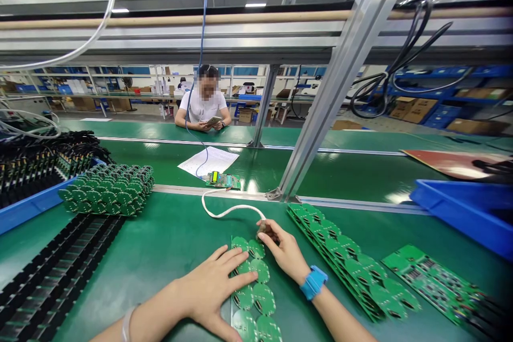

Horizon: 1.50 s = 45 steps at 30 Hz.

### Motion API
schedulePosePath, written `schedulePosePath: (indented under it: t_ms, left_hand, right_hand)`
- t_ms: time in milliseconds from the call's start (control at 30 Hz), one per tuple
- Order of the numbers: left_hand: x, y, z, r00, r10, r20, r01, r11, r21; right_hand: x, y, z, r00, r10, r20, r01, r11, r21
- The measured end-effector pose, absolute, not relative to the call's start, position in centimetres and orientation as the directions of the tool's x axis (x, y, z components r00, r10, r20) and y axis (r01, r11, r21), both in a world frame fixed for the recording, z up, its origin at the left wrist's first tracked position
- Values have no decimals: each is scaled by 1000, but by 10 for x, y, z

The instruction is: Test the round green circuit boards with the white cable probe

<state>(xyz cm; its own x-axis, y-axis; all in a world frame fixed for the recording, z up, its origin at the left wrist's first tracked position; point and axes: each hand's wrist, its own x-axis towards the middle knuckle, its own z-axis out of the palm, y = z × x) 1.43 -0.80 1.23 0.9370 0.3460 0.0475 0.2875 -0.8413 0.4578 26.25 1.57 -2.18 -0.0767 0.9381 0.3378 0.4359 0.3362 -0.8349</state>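
Observation:
A panel of round green circuit boards (263, 298) lies on the green bench in front of me. My left hand (214, 286) rests on its left side with the fingers spread. At the far end of the panel, my right hand (277, 243) pinches the brownish connector (262, 228) of a white cable (236, 207). The fingers partly cover this connector, and I cannot tell whether it touches the boards. The cable runs back to a small circuit board with a lit yellow display (216, 177).
Stacked round-board panels (348, 256) and a wired green board (435, 280) lie right. A board stack (110, 189) sits on a black slotted rack (64, 267) at left. Blue bins (452, 203) and a metal post (320, 101) stand nearby. Across the bench sits a person (204, 104) holding a phone.

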Motion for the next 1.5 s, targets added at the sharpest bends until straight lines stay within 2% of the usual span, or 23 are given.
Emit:
schedulePosePath:
  t_ms: [700,933,1133,1500]
  left_hand:
    - [14,-8,11,938,342,54,281,-844,456]
    - [11,-3,13,924,381,42,325,-837,441]
    - [9,-1,15,917,397,34,343,-830,441]
    - [9,-2,14,915,402,22,354,-829,434]
  right_hand:
    - [262,16,-23,-77,936,343,423,342,-839]
    - [265,15,-20,14,924,382,370,350,-860]
    - [261,10,-14,-157,939,307,313,342,-886]
    - [259,7,-12,-175,940,294,359,339,-870]
